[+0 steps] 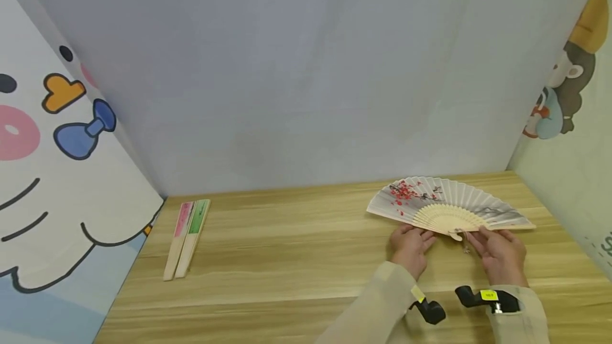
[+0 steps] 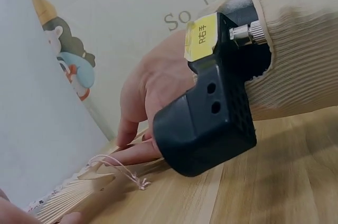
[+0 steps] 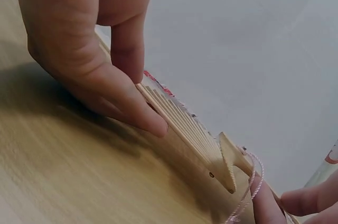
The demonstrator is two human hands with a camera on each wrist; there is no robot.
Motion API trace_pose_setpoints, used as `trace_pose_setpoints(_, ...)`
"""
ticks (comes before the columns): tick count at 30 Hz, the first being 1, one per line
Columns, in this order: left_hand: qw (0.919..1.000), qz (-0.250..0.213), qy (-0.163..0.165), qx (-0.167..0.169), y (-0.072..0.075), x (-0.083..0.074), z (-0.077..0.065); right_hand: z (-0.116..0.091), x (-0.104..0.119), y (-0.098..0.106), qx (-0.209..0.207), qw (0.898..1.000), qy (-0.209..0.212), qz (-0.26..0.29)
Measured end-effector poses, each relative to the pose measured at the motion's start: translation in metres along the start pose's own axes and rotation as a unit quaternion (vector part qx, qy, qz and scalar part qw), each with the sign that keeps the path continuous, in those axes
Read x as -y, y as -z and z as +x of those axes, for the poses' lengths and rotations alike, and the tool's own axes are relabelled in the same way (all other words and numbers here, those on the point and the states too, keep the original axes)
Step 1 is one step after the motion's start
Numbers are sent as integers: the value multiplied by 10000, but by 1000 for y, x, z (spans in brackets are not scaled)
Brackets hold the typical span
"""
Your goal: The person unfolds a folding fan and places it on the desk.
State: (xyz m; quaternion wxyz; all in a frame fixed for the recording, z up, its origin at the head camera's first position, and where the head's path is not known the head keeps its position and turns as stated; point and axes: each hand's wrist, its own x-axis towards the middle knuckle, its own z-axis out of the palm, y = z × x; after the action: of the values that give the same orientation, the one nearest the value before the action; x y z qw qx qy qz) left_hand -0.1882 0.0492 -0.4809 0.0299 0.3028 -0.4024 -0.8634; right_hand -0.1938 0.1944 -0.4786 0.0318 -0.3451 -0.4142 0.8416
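An opened folding fan (image 1: 449,215) with wooden ribs and a pale leaf of red blossoms lies at the right of the table, its arc toward the back wall. My left hand (image 1: 410,248) pinches its left outer rib; in the right wrist view the thumb and fingers of that left hand (image 3: 90,49) are on either side of the rib. On the other outer rib, close to the pivot, my right hand (image 1: 502,254) grips with thumb and fingers. From the pivot hangs a thin pink cord (image 2: 124,168) with a small tassel.
Two closed folding fans, one with a pink strip (image 1: 179,240) and one with a green strip (image 1: 193,238), lie side by side at the left of the wooden table (image 1: 287,259). Behind stands a grey cloth wall (image 1: 311,78); printed panels with cartoon figures flank both sides.
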Motion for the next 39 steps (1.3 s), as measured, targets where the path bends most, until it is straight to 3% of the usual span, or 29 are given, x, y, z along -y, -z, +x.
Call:
trace_pose_setpoints(10, 9980, 346, 295, 449, 8, -10, -5, -6, 3, 4, 211, 9994, -238, 100)
trace_pose_setpoints(20, 9981, 234, 326, 476, 12, -22, -16, -8, 1, 7, 281, 9995, -101, -92)
trace_pose_setpoints(26, 9983, 205, 262, 475, 21, -26, -16, -17, 1, 12, 202, 9997, -118, 53)
trace_pose_setpoints(33, 9987, 56, -11, 502, 31, -33, -16, -25, 7, 15, -332, 9993, -99, 139)
trace_pose_setpoints(39, 9993, -2, -108, 345, 39, -40, -16, -29, 8, 14, -226, 9992, -173, 274)
